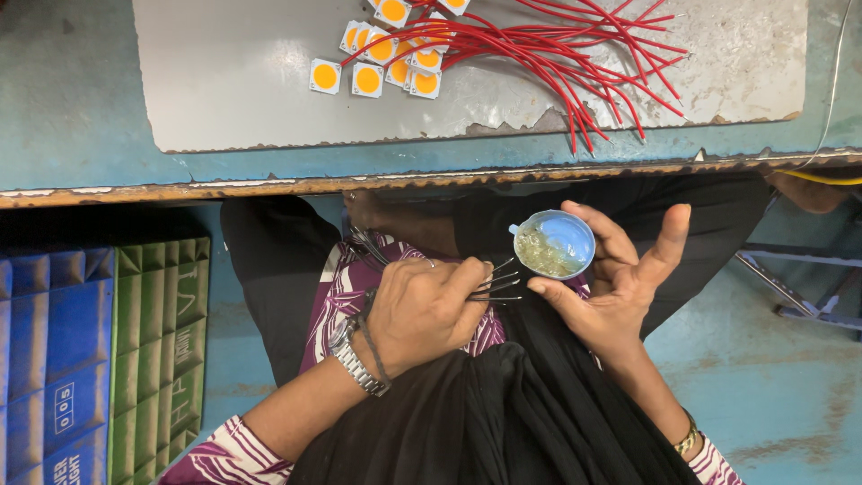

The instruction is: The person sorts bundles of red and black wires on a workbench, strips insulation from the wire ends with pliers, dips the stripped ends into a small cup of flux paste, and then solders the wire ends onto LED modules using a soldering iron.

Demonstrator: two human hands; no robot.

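My left hand (422, 310) is closed around a bundle of thin black wires (496, 280) whose bared ends point right, toward a small round blue cup (555, 244). The cup holds a pale, glistening paste and rests on the fingers of my right hand (620, 283), thumb below it, fingers spread behind. Both hands hover over my lap, just below the table edge. The wire tips are close to the cup's lower rim; I cannot tell whether they touch it. A metal watch sits on my left wrist.
On the grey sheet (233, 99) of the blue table lie several square white chips with yellow centres (368, 79) and a spread of red wires (575, 54). Blue crate (49, 359) and green crate (162, 350) stand at the left. A metal frame (799, 287) is on the floor at right.
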